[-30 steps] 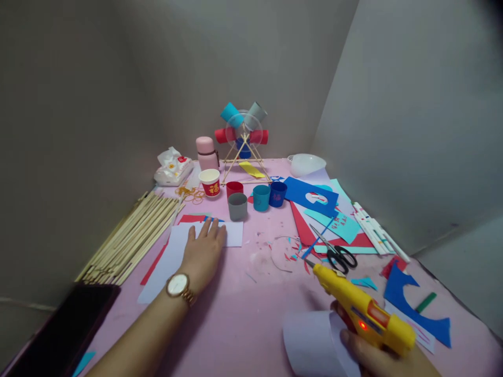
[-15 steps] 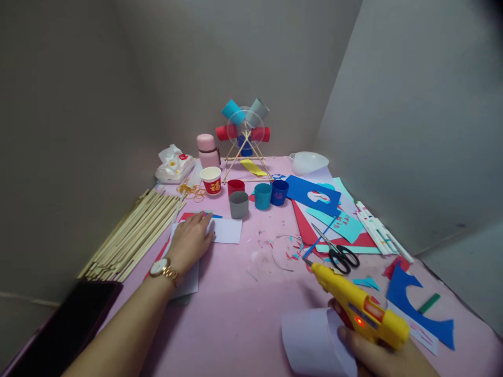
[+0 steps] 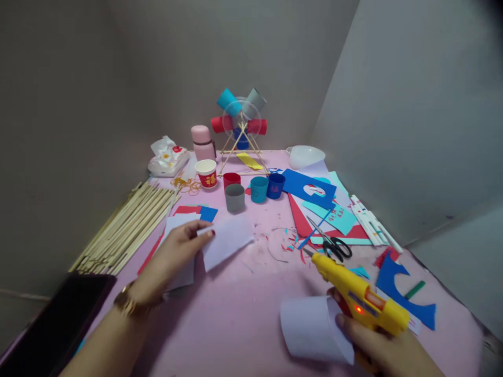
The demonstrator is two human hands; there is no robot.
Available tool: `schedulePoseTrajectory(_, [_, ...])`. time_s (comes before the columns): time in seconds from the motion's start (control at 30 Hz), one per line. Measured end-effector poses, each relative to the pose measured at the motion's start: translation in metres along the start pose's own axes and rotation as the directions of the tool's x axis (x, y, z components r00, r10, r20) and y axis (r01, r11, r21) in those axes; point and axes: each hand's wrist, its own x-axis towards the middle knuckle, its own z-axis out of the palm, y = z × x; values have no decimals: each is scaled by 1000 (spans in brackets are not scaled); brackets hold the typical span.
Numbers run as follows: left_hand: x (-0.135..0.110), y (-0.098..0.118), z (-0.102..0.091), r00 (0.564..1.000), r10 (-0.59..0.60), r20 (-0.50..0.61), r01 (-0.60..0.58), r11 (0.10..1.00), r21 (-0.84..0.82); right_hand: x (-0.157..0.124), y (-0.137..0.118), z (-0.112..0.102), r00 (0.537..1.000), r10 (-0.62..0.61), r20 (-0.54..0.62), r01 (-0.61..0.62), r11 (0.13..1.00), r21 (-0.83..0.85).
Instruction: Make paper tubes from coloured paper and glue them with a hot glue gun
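My left hand (image 3: 188, 243), with a watch (image 3: 128, 301) on its wrist, pinches the edge of a small white sheet of paper (image 3: 228, 242), tilted up off the table. Below that hand lie larger white sheets (image 3: 183, 272) and pieces of red and blue paper (image 3: 208, 213). In my right hand (image 3: 365, 335) is a yellow glue gun (image 3: 357, 288), its nozzle aimed up and left and a red light glowing on its side. Beside the same hand is a curled white paper tube (image 3: 306, 327); whether its fingers also grip the tube I cannot tell.
Several paper cups (image 3: 234, 198) stand mid-table before a stick-framed wheel (image 3: 241, 123). Wooden sticks (image 3: 129, 225) and a black slab (image 3: 58, 324) lie left. Scissors (image 3: 334, 246), markers (image 3: 371, 222) and blue scraps (image 3: 404, 296) lie right. A pink flask (image 3: 202, 144) is behind.
My left hand has lifted the small white sheet off the table and drawn it nearer. The blue paper under it now shows more. My right hand and the glue gun stay nearly in place.
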Motion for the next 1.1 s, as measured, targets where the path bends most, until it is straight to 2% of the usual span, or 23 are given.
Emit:
schedulePoseTrajectory(0.13, [-54, -3, 19, 964, -3, 265, 27, 996, -87, 0, 5, -11, 999, 45, 16, -47, 993, 109])
schedulePoseTrajectory(0.2, [-66, -8, 31, 934, 22, 355, 6, 997, -78, -1, 7, -13, 999, 49, 14, -51, 988, 148])
schedulePoseTrajectory(0.27, [-70, -12, 44, 918, 44, 395, -31, 999, -39, -3, 9, -12, 999, 49, 12, -50, 987, 154])
schedulePoseTrajectory(0.4, [-71, -14, 66, 926, 94, 366, -134, 987, 87, -9, 9, -3, 999, 30, 19, -31, 996, 86])
schedulePoseTrajectory(0.5, [-76, -15, 76, 939, 150, 310, -212, 962, 175, -13, 3, 8, 1000, 15, -11, -15, 999, 43])
schedulePoseTrajectory(0.57, [-80, -16, 77, 941, 183, 286, -249, 945, 213, -14, -4, 17, 1000, 9, 4, -9, 998, 58])
schedulePoseTrajectory(0.67, [-87, -19, 67, 939, 274, 207, -323, 910, 261, -13, -17, 30, 994, -37, 100, 30, 997, 64])
schedulePoseTrajectory(0.73, [-93, -20, 57, 915, 356, 188, -394, 889, 235, -12, -26, 39, 990, -66, 127, 60, 997, 49])
schedulePoseTrajectory(0.83, [-105, -21, 51, 857, 393, 332, -448, 888, 105, -8, -34, 51, 978, -75, 194, 70, 997, 33])
schedulePoseTrajectory(0.9, [-113, -25, 57, 817, 416, 400, -481, 873, 75, -5, -35, 59, 967, -103, 233, 102, 995, 16])
schedulePoseTrajectory(1.0, [-119, -35, 75, 820, 489, 297, -541, 831, 127, -1, -32, 69, 953, -142, 269, 155, 987, -28])
schedulePoseTrajectory(1.1, [-119, -45, 87, 838, 510, 191, -540, 825, 165, -1, -32, 75, 937, -125, 327, 146, 988, -42])
